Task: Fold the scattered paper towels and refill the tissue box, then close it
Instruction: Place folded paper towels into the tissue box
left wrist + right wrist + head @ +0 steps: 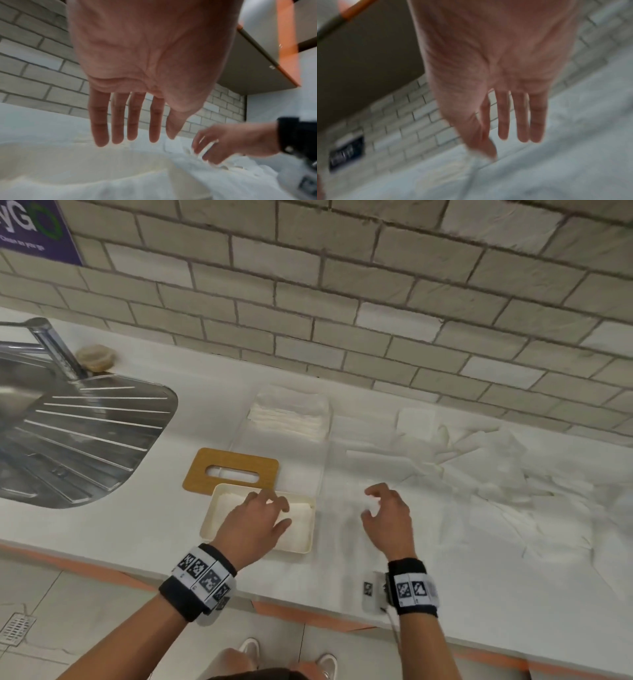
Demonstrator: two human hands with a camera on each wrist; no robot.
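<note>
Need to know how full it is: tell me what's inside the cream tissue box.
White paper towels lie inside the tissue box. The left hand over it covers much of them, so their number can't be told.

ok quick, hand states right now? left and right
Left hand: open, fingers straight over the tissue box, holding nothing.
Right hand: open, fingers loosely spread above the paper towels, holding nothing.

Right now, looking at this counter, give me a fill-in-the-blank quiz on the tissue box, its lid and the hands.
1. The wooden lid lies ____ the tissue box, so the box is open.
2. The left hand is over the ____.
3. The sink is on the ____ side of the head view.
4. The folded stack sits near the ____ wall.

Missing words: behind; tissue box; left; brick
</note>
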